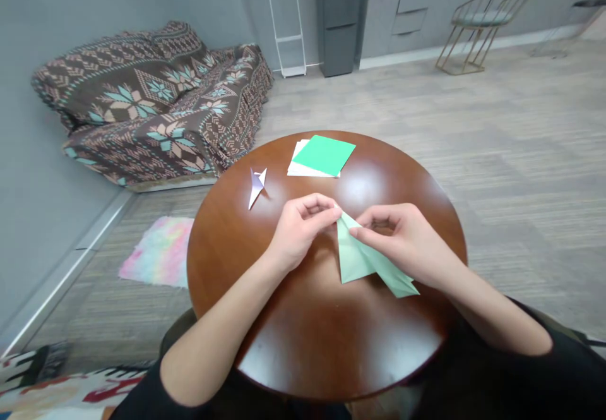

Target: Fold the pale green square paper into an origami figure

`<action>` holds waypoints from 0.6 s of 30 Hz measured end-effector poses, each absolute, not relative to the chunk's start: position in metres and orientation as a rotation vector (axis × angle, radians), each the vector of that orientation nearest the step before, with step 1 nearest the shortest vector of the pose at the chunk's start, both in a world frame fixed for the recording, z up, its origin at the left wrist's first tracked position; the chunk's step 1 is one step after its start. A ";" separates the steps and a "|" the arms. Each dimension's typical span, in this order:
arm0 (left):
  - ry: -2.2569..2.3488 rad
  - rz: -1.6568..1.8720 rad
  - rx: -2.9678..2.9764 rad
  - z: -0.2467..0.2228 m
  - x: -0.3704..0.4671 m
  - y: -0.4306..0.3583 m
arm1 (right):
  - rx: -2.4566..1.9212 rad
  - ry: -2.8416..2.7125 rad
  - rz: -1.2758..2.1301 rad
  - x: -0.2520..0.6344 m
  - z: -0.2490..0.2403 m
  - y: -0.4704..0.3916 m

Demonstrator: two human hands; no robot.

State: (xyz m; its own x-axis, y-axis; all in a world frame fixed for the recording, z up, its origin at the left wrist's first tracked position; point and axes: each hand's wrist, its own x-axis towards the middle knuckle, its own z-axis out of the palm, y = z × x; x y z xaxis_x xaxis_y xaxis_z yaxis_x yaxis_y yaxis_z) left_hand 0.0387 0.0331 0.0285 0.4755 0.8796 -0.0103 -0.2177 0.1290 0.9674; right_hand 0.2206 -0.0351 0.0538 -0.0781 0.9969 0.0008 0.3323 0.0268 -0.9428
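Observation:
A pale green sheet of folded paper (356, 257) is held up over the round wooden table, with creased flaps hanging toward me. My left hand (303, 227) pinches its upper corner between thumb and fingers. Further down its right edge, my right hand (402, 240) grips the same paper, thumb on the near side and fingers partly hidden behind. Beyond my hands lies a small stack of square sheets, a bright green sheet (324, 155) on top of white ones (310, 170). To the left stands a small purple and white folded paper figure (257, 186).
The round brown table (284, 338) has a glossy top. A sofa with a patterned cover (165, 104) stands at the back left, near a pastel fluffy mat (158, 252). Further off are a grey refrigerator (339, 22), cabinets (411, 19) and a gold-framed chair (483, 22).

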 end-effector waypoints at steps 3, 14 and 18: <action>0.716 0.901 1.175 0.027 0.039 0.033 | -1.377 -1.503 1.150 0.221 0.052 -0.034; 0.709 0.886 1.168 0.029 0.041 0.032 | -1.336 -1.459 1.218 0.220 0.049 -0.033; 0.733 0.888 1.139 0.029 0.041 0.032 | -1.347 -1.441 1.228 0.219 0.049 -0.033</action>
